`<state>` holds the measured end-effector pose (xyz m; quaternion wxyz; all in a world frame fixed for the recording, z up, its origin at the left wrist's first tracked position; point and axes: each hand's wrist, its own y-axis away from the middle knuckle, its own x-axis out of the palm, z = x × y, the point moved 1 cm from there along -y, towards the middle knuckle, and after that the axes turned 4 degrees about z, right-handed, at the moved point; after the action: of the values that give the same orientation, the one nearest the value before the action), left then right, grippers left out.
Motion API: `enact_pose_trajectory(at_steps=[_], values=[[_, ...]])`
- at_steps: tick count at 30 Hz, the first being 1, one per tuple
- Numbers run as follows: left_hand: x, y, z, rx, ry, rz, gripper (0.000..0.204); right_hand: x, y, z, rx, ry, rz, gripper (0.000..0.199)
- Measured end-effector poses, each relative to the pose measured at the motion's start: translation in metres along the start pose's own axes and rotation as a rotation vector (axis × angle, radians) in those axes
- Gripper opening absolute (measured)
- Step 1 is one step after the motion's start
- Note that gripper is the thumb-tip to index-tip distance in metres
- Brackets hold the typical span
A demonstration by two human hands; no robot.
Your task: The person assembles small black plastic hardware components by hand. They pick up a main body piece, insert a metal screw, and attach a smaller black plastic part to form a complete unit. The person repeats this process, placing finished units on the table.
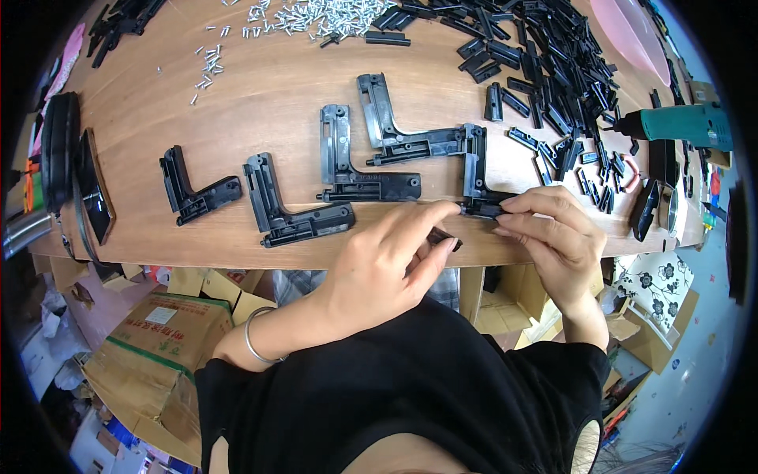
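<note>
My left hand (379, 261), with a silver bangle on its wrist, is closed on a small black plastic part (444, 238) between thumb and fingers. Its index fingertip reaches the corner of an L-shaped black plastic shell (474, 162) at the table's near edge. Around that shell's right end, my right hand (557, 233) pinches with thumb and fingers; what lies under the fingertips is hidden. Further L-shaped shells lie to the left: a short one (189, 193), a longer one (272, 207), one in the middle (338, 158) and one behind it (379, 110).
Silver screws (324, 17) are heaped at the back, with several scattered to the left. A large pile of black plastic pieces (560, 63) covers the back right. A teal electric screwdriver (683, 126) and pink basin (632, 35) are at right. Cardboard boxes (154, 355) stand below the table.
</note>
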<state>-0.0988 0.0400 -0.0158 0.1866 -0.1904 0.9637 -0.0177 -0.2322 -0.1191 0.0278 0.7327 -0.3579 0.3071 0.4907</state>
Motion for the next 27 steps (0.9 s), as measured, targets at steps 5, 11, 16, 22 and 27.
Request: enact_pose_trajectory(at_steps=[5,11,16,22,27], values=[[0.001,0.000,0.002,0.007,-0.048,-0.002,0.037,0.001,-0.002,-0.007,-0.015,-0.011,0.022,0.021],[0.002,0.002,0.001,-0.009,-0.051,-0.011,0.042,0.006,-0.003,-0.013,-0.088,0.086,0.055,0.027],[0.004,0.003,0.001,-0.004,0.006,-0.050,0.042,0.012,0.004,-0.010,-0.182,0.311,0.029,0.034],[-0.009,0.006,-0.009,-0.230,0.494,0.053,0.047,0.008,-0.003,0.006,-0.087,-0.013,0.014,0.035],[-0.024,0.006,-0.018,-0.299,0.839,-0.075,0.044,0.012,-0.019,0.025,-0.072,-0.224,0.082,0.025]])
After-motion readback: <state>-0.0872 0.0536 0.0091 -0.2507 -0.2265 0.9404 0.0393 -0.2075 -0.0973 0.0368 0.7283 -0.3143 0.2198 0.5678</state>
